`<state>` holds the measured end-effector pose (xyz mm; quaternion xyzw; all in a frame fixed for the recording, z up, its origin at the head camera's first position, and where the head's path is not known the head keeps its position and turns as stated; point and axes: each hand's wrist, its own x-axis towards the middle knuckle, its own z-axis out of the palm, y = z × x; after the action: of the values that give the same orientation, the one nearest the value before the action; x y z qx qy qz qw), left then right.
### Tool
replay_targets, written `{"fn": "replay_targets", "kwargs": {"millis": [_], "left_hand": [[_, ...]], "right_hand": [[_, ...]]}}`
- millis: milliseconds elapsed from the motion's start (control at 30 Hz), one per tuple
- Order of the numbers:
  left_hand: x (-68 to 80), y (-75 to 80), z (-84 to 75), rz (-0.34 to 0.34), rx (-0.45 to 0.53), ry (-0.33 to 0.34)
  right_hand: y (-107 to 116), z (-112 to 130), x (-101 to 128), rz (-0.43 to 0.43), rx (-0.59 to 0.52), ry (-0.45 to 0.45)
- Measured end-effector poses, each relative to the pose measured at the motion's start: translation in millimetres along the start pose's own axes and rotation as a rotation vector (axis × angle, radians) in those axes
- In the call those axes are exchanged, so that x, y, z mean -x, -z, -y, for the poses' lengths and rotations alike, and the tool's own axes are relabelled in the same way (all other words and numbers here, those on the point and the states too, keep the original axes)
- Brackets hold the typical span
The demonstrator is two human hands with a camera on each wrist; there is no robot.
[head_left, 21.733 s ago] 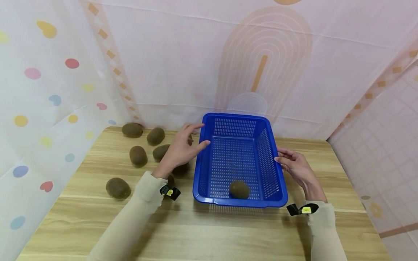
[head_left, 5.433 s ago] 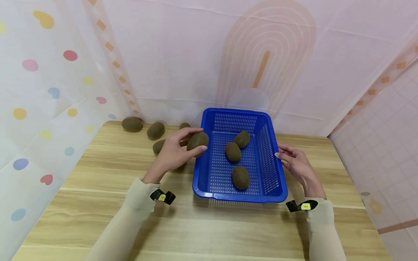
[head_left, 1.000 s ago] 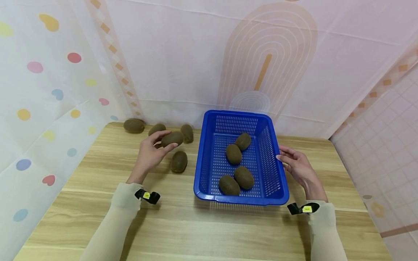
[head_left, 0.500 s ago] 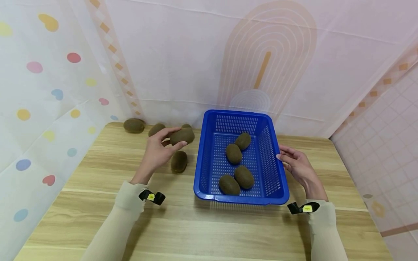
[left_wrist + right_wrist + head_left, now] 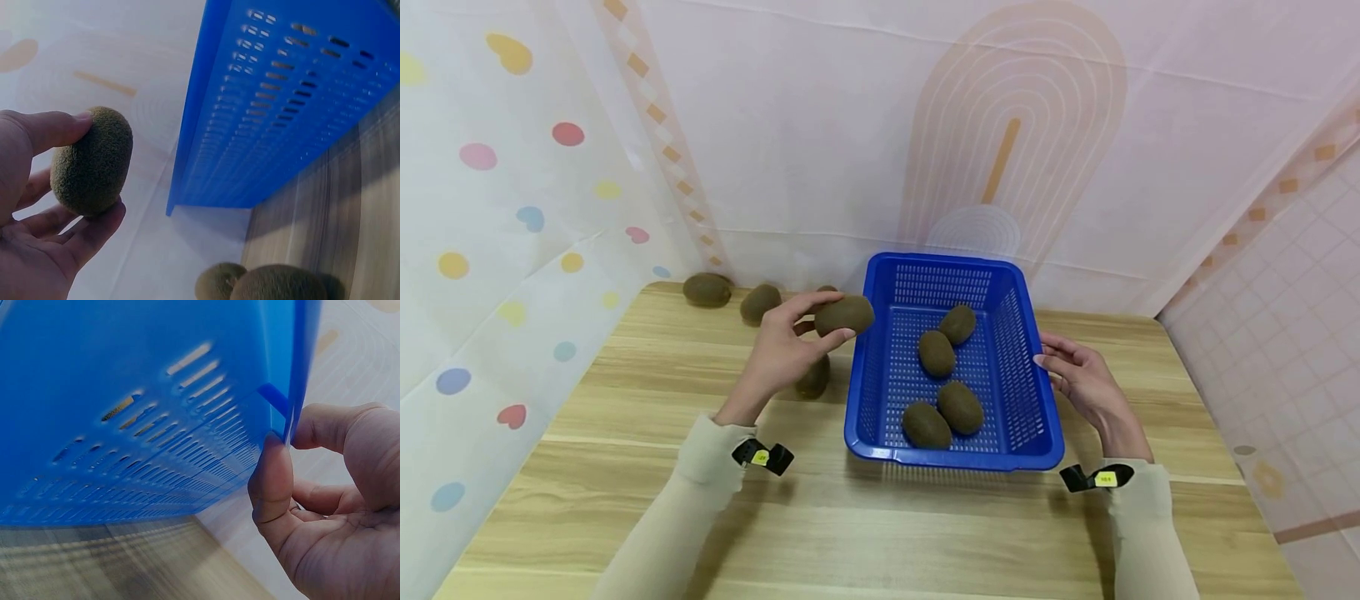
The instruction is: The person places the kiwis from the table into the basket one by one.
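Note:
In the head view, my left hand [image 5: 778, 354] pinches a brown fuzzy kiwi [image 5: 845, 316] between thumb and fingers, raised beside the left rim of the blue basket [image 5: 955, 463]. The left wrist view shows that kiwi [image 5: 92, 162] apart from the basket wall [image 5: 250, 112]. My right hand [image 5: 1086, 387] grips the basket's right rim; thumb and a finger pinch the edge [image 5: 297, 381] in the right wrist view. Several kiwis [image 5: 937, 354] lie on the basket's slotted floor, two in front and two farther back.
More kiwis stay on the wooden table [image 5: 850, 533] left of the basket: one at the far left [image 5: 707, 290], another beside it [image 5: 762, 305], one partly behind the left hand [image 5: 813, 377]. A patterned cloth [image 5: 820, 125] hangs behind the table.
Over the last second my left hand carries its kiwi rightward to the basket's left rim. The basket held one kiwi at first, three later and several now. The right hand stays on the rim.

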<state>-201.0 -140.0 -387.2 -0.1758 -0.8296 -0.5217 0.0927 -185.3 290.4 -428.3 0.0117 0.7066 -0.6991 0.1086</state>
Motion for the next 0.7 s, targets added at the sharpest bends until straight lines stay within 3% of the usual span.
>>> {"fn": "replay_targets", "kwargs": {"millis": [500, 700], "left_hand": [[0.4, -23.5, -16.2, 0.063, -0.018, -0.179], [1.2, -29.0, -16.4, 0.085, -0.032, -0.204]], "right_hand": [[0, 0, 0, 0.007, -0.01, 0.011], [0, 0, 0, 0.009, -0.008, 0.01]]}}
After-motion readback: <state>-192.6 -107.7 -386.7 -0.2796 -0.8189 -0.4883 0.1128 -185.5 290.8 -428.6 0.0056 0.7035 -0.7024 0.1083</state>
